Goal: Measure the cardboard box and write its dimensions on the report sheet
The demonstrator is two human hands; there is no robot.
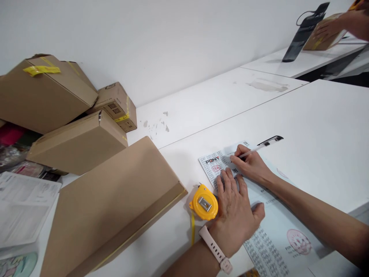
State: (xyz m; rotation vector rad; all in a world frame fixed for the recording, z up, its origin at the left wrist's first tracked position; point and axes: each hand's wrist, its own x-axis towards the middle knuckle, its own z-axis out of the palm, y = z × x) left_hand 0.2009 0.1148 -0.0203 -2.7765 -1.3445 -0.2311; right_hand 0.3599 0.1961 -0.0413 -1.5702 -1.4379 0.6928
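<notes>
Your left hand (pixel 235 209) is open with its fingers spread, lying on the pale blue printed sheet (pixel 273 223) and holding nothing. The sheet lies on the white table (pixel 317 123), under both your hands. Press down softly with that palm so the sheet can't slide. Your right hand (pixel 255 165) is closed on a pen (pixel 266 144), pinched near its low end. Your fingers hide the tip, so I can't tell if it touches the sheet. Hold it snug, not too tight, and make small, slow moves near the top. Mind the yellow tape measure (pixel 205 204) just beside your left hand; a bump could shake you. The big brown box (pixel 115 192) sits past it. Far off, another person's hand (pixel 328 30) is on a small box.
</notes>
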